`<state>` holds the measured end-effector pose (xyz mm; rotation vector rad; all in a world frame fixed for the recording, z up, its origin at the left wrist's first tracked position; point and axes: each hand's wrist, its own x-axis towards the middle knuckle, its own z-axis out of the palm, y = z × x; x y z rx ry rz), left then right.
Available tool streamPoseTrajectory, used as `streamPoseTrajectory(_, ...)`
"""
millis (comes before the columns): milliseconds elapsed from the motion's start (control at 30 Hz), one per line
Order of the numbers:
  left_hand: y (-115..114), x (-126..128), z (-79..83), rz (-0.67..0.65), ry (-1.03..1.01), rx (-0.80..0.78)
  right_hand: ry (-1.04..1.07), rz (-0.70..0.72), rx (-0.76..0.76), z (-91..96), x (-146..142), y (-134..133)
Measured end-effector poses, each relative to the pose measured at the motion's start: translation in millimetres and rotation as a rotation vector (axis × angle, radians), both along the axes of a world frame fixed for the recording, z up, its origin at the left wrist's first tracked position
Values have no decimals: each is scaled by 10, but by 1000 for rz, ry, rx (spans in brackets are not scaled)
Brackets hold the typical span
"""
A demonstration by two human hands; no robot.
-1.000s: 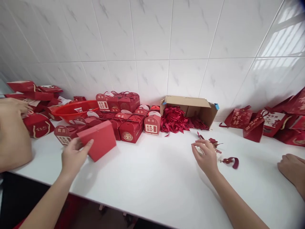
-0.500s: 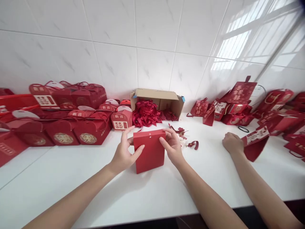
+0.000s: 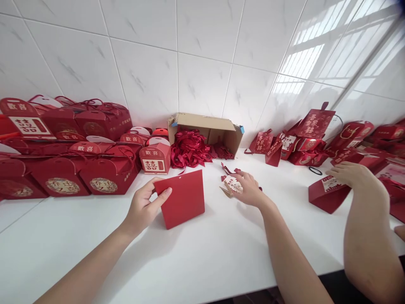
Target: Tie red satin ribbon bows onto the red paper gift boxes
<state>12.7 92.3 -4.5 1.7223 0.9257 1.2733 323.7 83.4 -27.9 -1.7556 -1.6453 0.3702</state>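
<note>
My left hand (image 3: 144,207) pinches a plain red gift box (image 3: 183,200) at its upper left corner, thumb on the near face. The box stands tilted on the white table, with a small hole near its top edge. To the right, my right hand (image 3: 248,188) is stretched over a small pile of paper tags (image 3: 232,185) with dark red ribbon. Its fingers are extended and lie at the tags; whether they touch one is partly hidden.
Rows of red gift boxes (image 3: 107,179) stand at left. A cardboard box (image 3: 205,121) of red ribbons (image 3: 190,147) lies against the tiled wall. At right, a co-worker's hand (image 3: 346,173) rests on another red box (image 3: 329,196); a black ring (image 3: 315,170) lies behind.
My right hand has let go of the red gift box and moved right to the tags. My left hand keeps hold of the box, now tilted. The co-worker's arm has moved over their box.
</note>
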Motion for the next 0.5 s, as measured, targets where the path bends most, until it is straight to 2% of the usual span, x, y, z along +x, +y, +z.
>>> streamPoseTrajectory(100, -2, -9, -3, -12, 19, -6, -107, -50, -117, -150, 168, 41)
streamPoseTrajectory(233, -29, 9, -10, -6, 20, -21, -171, -95, -70, -238, 151, 120)
streamPoseTrajectory(333, -38, 23, -6, -6, 17, -35, -155, -179, 92, -174, 114, 139)
streamPoseTrajectory(500, -64, 33, 6, -52, 22, 8, -36, -361, 527, -11, 82, 88)
